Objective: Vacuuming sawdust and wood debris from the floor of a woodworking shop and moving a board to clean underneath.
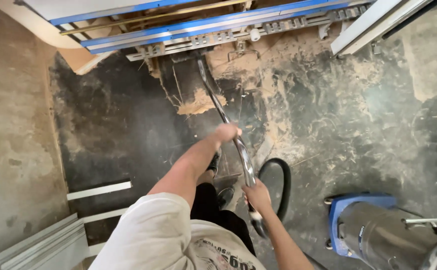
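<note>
Head view, hands: the left hand (227, 132) is closed around the upper stretch of a curved, shiny chrome metal vacuum wand (231, 135); the right hand (256, 196) is wrapped around the same wand lower down, close to the body
Wand: it runs from the right hand, up past the left hand, to a far end lying under the edge of a blue-and-white framed machine (213, 27) well beyond both hands
Hose: a black flexible hose (284, 182) loops just beside the right hand, on its right, and joins the wand below that hand
Vacuum: a blue and grey metal canister vacuum cleaner (378, 232) stands on the floor, apart from the right hand on its right
Sawdust: pale tan sawdust (201, 102) lies in a heap beyond the left hand, just beside the wand, and spreads thinly over the floor to the right
Floor: dark, stained concrete floor (118, 130) under and around both hands
Panels: white strips and panels (53, 240) lie to the left of the left arm
Clothing: a pale printed shirt (158, 235) covers the left shoulder
</note>
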